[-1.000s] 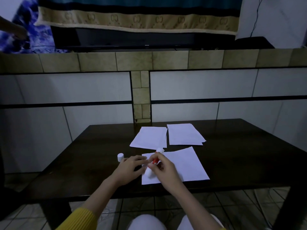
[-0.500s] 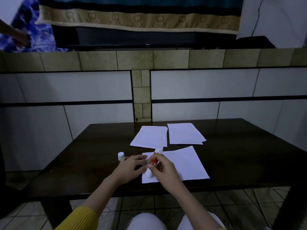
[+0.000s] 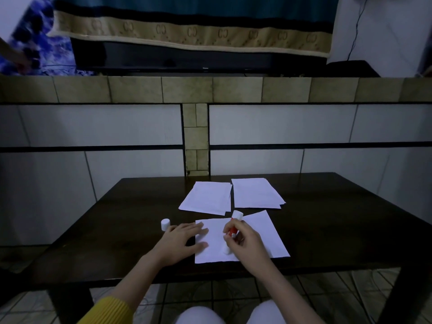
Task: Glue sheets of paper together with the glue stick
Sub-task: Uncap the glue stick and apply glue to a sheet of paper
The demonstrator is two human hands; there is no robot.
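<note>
Glue stick (image 3: 232, 231): tilted, lower end on near sheet (image 3: 261, 237), gripped by right hand (image 3: 245, 242).
Left hand (image 3: 180, 242): fingers flat, pressing sheet's left edge.
Cap (image 3: 165, 224): upright on tabletop (image 3: 117, 230).

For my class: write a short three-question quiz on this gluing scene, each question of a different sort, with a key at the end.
1. True or false: the right hand grips the glue stick with its lower end down on the near sheet.
2. Where does the white cap stand?
A. on the near sheet
B. on the dark table, left of the left hand
C. on the far paper piles
3. Fill in: the left hand lies flat, with its fingers on the sheet's ______ edge.

Key
1. True
2. B
3. left
</note>
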